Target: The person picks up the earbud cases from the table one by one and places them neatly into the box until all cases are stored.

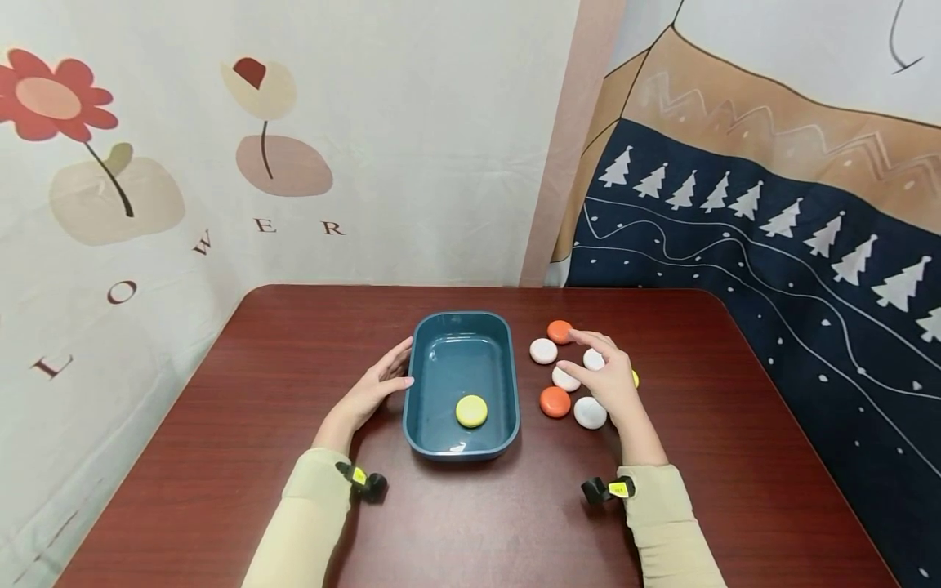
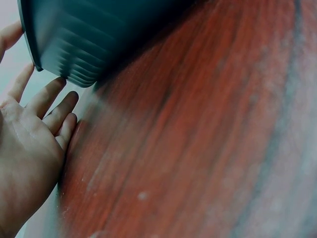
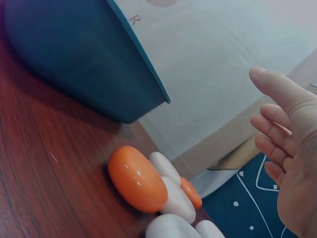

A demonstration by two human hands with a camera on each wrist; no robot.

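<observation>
A dark teal rectangular tray (image 1: 462, 451) stands mid-table with one yellow disc (image 1: 471, 412) lying inside it. Against the tray's left side rests my left hand (image 1: 372, 392), thumb at the rim and fingers spread along the outer wall (image 2: 84, 39). Over a group of rounded discs right of the tray hovers my right hand (image 1: 608, 377), its fingers apart and holding nothing. The group has orange discs (image 1: 555, 402), several white discs (image 1: 590, 413) and a yellow disc (image 1: 635, 379) mostly hidden behind that hand. In the right wrist view an orange disc (image 3: 137, 179) lies nearest the tray.
The reddish-brown table (image 1: 470, 523) carries the tray and discs. Behind it hangs a pale cloth (image 1: 412, 163) with flower prints, and to the right a dark blue cloth (image 1: 706, 245) with white trees. Each wrist wears a black strap with a small camera (image 1: 373, 488).
</observation>
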